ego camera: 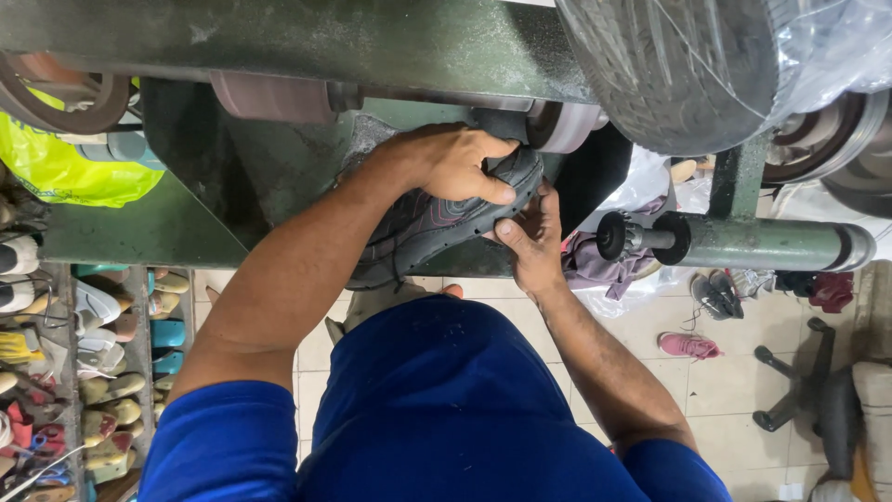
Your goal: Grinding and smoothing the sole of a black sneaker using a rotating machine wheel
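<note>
Head view shows your left hand (455,165) and right hand (531,237) both clamped on the dark grey shoe (437,228) at frame centre, its toe pressed to the grinding wheel (557,125); sanding looks underway, not finished.

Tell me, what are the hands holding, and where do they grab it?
A dark grey shoe. The left hand grips over its top near the front; the right hand holds its sole edge from below.
</note>
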